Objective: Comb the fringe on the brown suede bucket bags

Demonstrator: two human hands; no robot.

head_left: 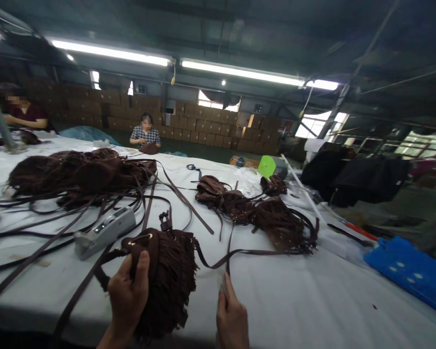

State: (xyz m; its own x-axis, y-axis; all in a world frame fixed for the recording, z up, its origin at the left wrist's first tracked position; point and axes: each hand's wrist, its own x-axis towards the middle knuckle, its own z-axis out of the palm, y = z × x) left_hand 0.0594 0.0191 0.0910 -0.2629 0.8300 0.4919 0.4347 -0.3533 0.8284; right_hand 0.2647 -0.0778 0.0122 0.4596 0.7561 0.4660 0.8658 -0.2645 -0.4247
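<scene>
A dark brown fringed bag with gold eyelets hangs tilted at the table's near edge. My left hand is closed on its left side, thumb over the brown fabric. To the right of the bag, my right hand is pinched on a small pale thing, too blurred to name. A brown strap runs from the bag past my right fingertips toward more brown bags. Behind my left hand, a grey tape dispenser stands on the white table.
A pile of brown bags with trailing straps covers the left. A blue plastic bag lies at the right edge, near dark cloth. Two people sit across the table, one in a checked shirt. Stacked cartons line the back.
</scene>
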